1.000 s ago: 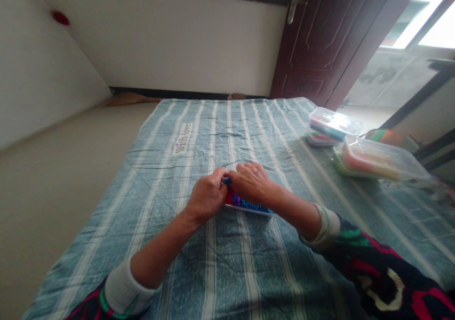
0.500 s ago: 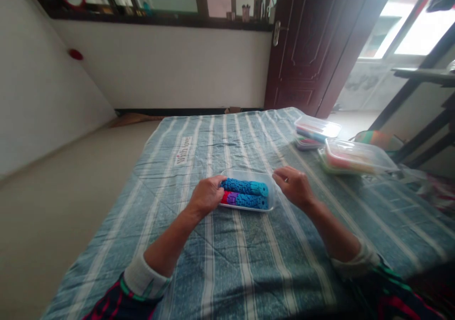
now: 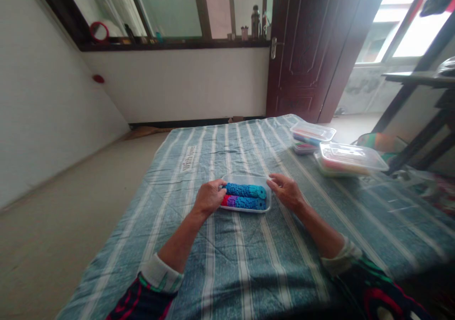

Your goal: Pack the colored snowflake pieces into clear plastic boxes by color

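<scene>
A clear plastic container point(image 3: 245, 211) rests on the striped bedspread in front of me. Two cylinders of packed, ridged pieces lie side by side in it. The far cylinder point(image 3: 245, 190) is blue with a lighter teal end; the near cylinder point(image 3: 245, 202) runs from red through purple to blue. My left hand point(image 3: 210, 197) is closed on the container's left end, thumb and fingers over its rim and hiding the cylinders' left ends. At the far right corner, my right hand point(image 3: 287, 191) has its thumb and fingers pinched on the rim.
Stacked lidded plastic boxes stand at the bed's right side: a smaller pair point(image 3: 313, 132) and a larger stack point(image 3: 351, 158) nearer me. Beyond the bed are a dark red door point(image 3: 302, 50) and a windowsill point(image 3: 174, 45) with a flask. Bare floor point(image 3: 88, 168) lies left.
My right hand has moved left onto the container's right rim, from just beside it. My left hand stays at the left end. The view has tilted up slightly.
</scene>
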